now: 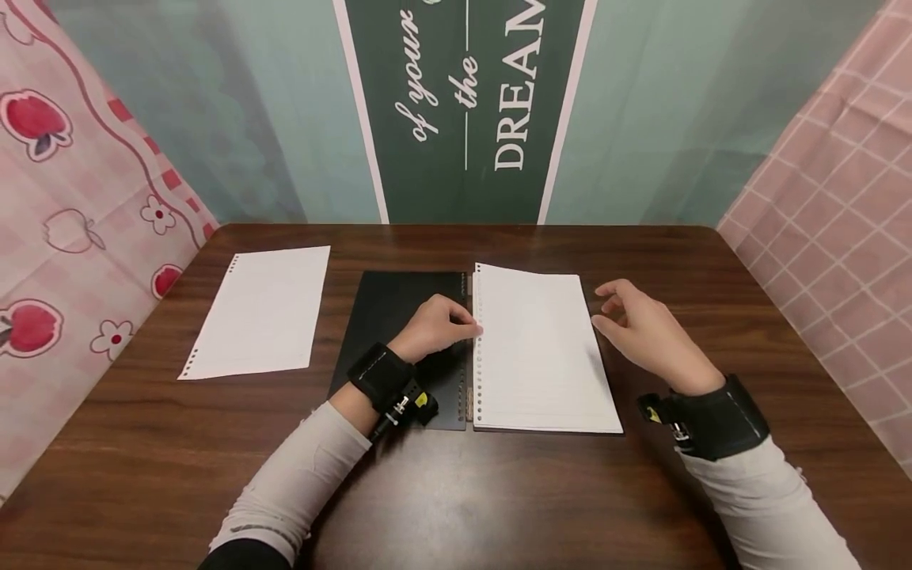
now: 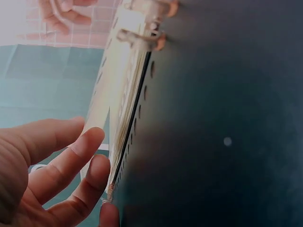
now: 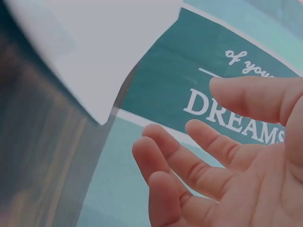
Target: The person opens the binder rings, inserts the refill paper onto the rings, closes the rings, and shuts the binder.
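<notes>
A black loose-leaf binder lies spread out on the table, its cover to the left. On its right half is a white punched sheet, with a row of holes down its left edge. My left hand pinches that edge between thumb and fingertips. In the left wrist view, metal binder rings stand at the spine above a stack of pages, and the top sheet lifts away from the stack. My right hand hovers just right of the sheet, fingers loosely bent, holding nothing.
Another punched white sheet lies at the left on the brown wooden table. A green printed cloth hangs behind the table. Patterned pink cloths hang at the left and right.
</notes>
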